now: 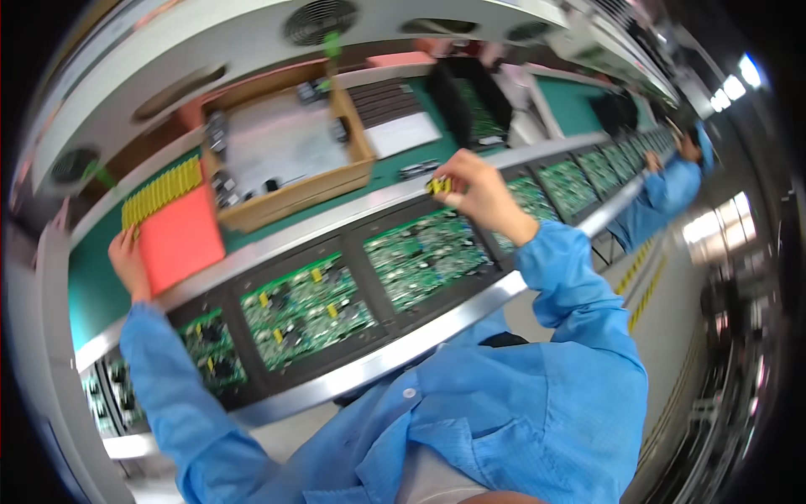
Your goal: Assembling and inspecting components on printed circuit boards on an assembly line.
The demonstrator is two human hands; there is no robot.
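My right hand (478, 191) is raised over the line of boards, its fingers pinched on a few small yellow components (439, 185) with dark parts. Below it lies a green circuit board (428, 256) in a black tray. To its left is another circuit board (306, 311), with several yellow components standing on it. My left hand (129, 262) is at the left, by the lower end of a row of yellow components (164, 193) and the edge of a red sheet (180, 239). Its fingertips are closed together, with a bit of yellow showing at them.
A cardboard box (294, 197) with black parts inside stands behind the rail. Right of it are dark strips (382, 105), a white sheet (403, 134) and a black rack (470, 101). A metal rail (395, 357) borders the boards. A co-worker in blue (672, 189) works farther right.
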